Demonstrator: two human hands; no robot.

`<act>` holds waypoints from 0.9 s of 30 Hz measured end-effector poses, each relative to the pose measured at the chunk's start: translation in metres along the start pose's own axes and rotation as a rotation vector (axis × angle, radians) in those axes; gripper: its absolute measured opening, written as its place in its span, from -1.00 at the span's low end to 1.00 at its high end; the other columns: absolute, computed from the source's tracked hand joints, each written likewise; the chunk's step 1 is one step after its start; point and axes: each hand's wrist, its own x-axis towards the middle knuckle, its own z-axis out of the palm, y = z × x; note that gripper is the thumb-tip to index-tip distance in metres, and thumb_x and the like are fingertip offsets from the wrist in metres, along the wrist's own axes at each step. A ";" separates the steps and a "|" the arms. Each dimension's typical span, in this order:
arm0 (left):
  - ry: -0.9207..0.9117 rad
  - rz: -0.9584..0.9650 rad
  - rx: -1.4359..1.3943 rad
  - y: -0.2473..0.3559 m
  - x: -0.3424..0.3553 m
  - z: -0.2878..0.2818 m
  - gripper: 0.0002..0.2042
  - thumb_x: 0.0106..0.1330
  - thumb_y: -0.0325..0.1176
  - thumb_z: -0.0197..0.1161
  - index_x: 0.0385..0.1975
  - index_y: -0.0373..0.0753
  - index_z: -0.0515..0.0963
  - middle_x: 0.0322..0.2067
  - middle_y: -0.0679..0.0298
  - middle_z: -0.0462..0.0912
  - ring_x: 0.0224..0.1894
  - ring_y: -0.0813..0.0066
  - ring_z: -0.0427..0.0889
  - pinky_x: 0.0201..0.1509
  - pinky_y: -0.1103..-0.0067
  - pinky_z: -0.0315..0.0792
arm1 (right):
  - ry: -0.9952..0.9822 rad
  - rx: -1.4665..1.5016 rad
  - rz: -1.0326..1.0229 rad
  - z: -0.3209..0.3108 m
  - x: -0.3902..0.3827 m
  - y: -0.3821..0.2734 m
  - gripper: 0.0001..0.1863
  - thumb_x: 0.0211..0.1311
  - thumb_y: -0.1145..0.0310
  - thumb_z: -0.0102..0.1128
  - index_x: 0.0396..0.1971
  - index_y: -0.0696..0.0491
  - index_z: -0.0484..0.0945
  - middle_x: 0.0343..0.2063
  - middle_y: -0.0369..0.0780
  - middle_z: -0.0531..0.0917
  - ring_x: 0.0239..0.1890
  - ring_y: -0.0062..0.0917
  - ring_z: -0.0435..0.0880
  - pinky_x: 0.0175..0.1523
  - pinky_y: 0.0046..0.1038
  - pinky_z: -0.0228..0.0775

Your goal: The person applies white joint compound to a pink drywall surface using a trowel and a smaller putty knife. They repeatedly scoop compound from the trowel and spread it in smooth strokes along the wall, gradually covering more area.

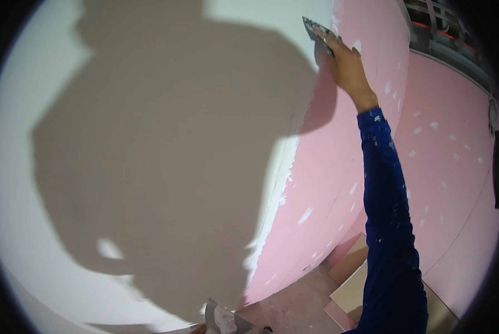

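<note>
My right hand [349, 69] is raised high on the wall, closed around a putty knife [312, 29]. Its dark, smeared blade lies close to the white surface beside the line where white meets pink; fingers stretch along the tool. At the lower edge only a sliver of my left hand [198, 329] shows, at the side of a second putty knife [211, 314]. A lump of whitish putty [225, 319] sits on that grey blade. Most of the left fingers and any handle are out of the picture. White coating [280, 186] ends raggedly along the pink board.
Pink wall board [322, 195] with white filler spots curves away to the right. My shadow [171, 150] covers much of the white wall [13, 167]. Board pieces [349, 292] lie on the dusty floor [294, 300] at the lower right. Metal framing [444, 28] shows at the upper right.
</note>
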 end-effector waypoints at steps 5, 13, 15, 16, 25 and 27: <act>-0.013 0.176 -0.039 0.000 0.020 -0.010 -0.35 0.30 -0.18 0.38 0.38 -0.24 0.37 -0.25 0.17 0.71 -0.44 0.50 0.65 -0.41 0.51 0.55 | -0.023 -0.026 0.031 0.001 -0.073 -0.048 -0.21 0.25 0.62 0.07 0.42 -0.42 0.35 0.30 0.05 0.49 0.37 -0.05 0.45 0.44 0.17 0.13; -0.112 0.163 -0.028 0.025 0.029 -0.019 -0.33 0.30 -0.16 0.37 0.39 -0.25 0.35 -0.16 0.13 0.72 -0.34 0.46 0.67 -0.36 0.49 0.58 | -0.116 0.000 0.041 -0.001 -0.148 -0.102 -0.21 0.23 0.63 0.13 0.43 -0.34 0.35 0.36 0.09 0.39 0.39 0.05 0.38 0.45 0.10 0.09; -0.149 0.145 -0.049 0.031 0.025 -0.016 -0.32 0.31 -0.15 0.37 0.40 -0.25 0.34 -0.13 0.13 0.72 -0.31 0.44 0.68 -0.35 0.49 0.59 | -0.116 0.023 0.054 -0.010 -0.159 -0.111 -0.26 0.26 0.53 0.21 0.42 -0.34 0.36 0.32 0.14 0.43 0.38 0.04 0.38 0.46 0.09 0.07; -0.168 0.126 -0.072 0.034 0.024 -0.014 -0.32 0.31 -0.16 0.37 0.40 -0.25 0.34 -0.12 0.13 0.71 -0.30 0.43 0.68 -0.34 0.49 0.59 | -0.148 0.030 0.069 -0.016 -0.166 -0.113 -0.27 0.26 0.58 0.18 0.42 -0.29 0.37 0.32 0.12 0.42 0.40 0.04 0.35 0.47 0.06 0.05; -0.107 0.057 -0.147 0.054 0.026 -0.019 -0.33 0.27 -0.06 0.46 0.24 -0.37 0.41 -0.40 0.12 0.68 -0.53 0.43 0.68 -0.44 0.48 0.60 | -0.542 0.994 0.217 -0.123 -0.233 -0.157 -0.35 0.29 0.74 -0.02 0.36 -0.06 0.44 0.32 -0.03 0.49 0.42 -0.12 0.39 0.48 -0.17 0.21; -0.054 0.098 -0.147 0.059 0.025 -0.026 -0.27 0.27 -0.05 0.46 0.27 -0.43 0.35 -0.43 0.07 0.68 -0.56 0.40 0.68 -0.44 0.48 0.57 | -0.734 1.233 0.275 -0.140 -0.262 -0.186 -0.39 0.32 0.77 -0.08 0.31 -0.02 0.50 0.30 -0.07 0.53 0.42 -0.17 0.41 0.47 -0.22 0.27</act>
